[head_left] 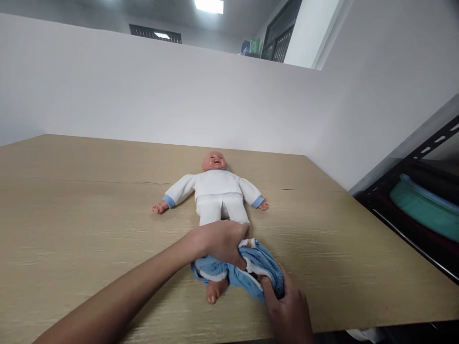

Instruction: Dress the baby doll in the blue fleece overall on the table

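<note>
A baby doll [218, 184] in a white top with blue cuffs lies on its back, head toward the wall. Blue fleecy pants [265, 258] with white edging are bunched around its lower legs. One bare doll foot [216, 290] sticks out below the left leg opening; the other foot is mostly hidden in the cloth. My left hand [224, 241] reaches across the doll's shins, its fingers closed on the pants near the waistband. At the lower right, my right hand [287, 303] grips the other side of the pants, thumb inside the opening and fingers behind the fabric.
The doll lies on a wide wooden table [89, 229] that meets a white partition [161, 95] at the back. To the right, a black metal rack [405, 229] holds a green and blue item [426, 205]. The table's front edge runs just beneath my right hand.
</note>
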Tool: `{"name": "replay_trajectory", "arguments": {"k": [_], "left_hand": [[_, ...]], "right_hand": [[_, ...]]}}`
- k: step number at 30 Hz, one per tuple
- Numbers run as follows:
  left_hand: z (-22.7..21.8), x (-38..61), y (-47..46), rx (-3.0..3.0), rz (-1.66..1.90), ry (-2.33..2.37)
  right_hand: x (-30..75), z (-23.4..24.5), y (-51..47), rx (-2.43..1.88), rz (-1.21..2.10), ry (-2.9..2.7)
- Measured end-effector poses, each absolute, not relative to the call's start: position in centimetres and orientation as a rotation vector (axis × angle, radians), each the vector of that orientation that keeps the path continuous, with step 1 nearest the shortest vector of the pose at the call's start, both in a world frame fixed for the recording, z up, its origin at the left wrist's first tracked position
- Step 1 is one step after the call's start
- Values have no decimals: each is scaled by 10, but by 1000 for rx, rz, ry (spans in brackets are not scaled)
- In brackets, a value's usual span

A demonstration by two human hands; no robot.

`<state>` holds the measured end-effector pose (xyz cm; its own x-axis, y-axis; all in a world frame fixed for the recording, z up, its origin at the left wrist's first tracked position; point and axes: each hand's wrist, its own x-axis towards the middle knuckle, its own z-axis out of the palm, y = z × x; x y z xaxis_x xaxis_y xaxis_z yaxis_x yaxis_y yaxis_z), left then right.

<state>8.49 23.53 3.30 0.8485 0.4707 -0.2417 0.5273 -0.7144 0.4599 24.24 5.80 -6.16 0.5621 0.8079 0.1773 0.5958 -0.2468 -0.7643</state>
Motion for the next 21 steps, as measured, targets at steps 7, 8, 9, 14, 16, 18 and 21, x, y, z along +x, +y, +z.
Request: {"name": "replay_trajectory", "arguments": {"k": [7,8,9,14,16,18,21], "left_hand": [[39,82,220,2572,-163,872],[40,82,218,2595,-134,894],[42,81,216,2620,-101,922],[40,77,211,2682,-93,1026],[36,74,212,2642,-112,985],[30,70,214,2544,-52,909],[23,61,216,2337,113,812]], "right_hand": [[249,-68,71,-1939,474,-1180],[249,-67,73,-1930,520,-1181],[249,-66,75,-1916,567,-1184],[252,-63,81,-1856,726,-1151],[253,-65,82,-1822,778,-1147],[253,-68,83,-1797,812,-1095],[248,-70,84,-1693,883,-992]]}}
